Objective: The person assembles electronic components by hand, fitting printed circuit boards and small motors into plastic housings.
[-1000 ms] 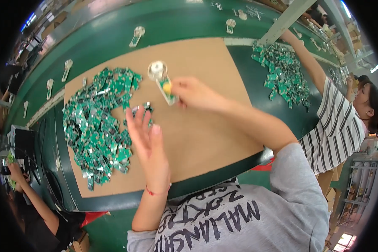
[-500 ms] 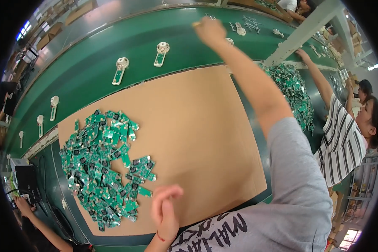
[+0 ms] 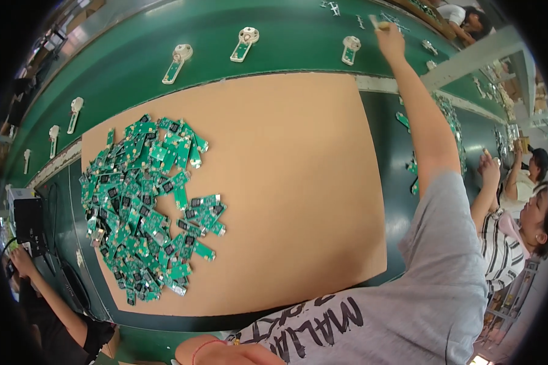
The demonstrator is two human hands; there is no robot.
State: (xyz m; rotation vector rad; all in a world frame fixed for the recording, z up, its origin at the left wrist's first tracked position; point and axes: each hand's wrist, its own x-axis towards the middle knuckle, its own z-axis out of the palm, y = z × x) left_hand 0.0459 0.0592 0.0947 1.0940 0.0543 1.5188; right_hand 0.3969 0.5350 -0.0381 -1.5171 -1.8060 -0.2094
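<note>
My right arm stretches to the far right of the green work surface. My right hand (image 3: 391,41) is there with its fingers curled, and something yellow shows at the fingertips. A pale, blurred piece (image 3: 373,22) is at those fingers, too smeared to name. Nearest to that hand lies a white round-headed plastic housing (image 3: 350,51) with a green circuit board in its handle. At the lower edge, in front of my shirt, my left hand (image 3: 246,354) is partly cut off and its fingers are hidden. A heap of green circuit boards (image 3: 143,210) covers the left part of the cardboard sheet (image 3: 286,182).
More white housings (image 3: 245,45) lie spaced along the green surface (image 3: 298,36). Thin metal parts (image 3: 396,23) lie at the far right. A pale metal post (image 3: 475,59) rises there. One co-worker (image 3: 505,243) sits at the right; another's hand (image 3: 23,261) is at the left by a black box (image 3: 29,228).
My right hand has moved right along the far green surface. My left hand has dropped from above the cardboard to the lower edge. The whole view has shifted; the co-worker's arm has drawn back.
</note>
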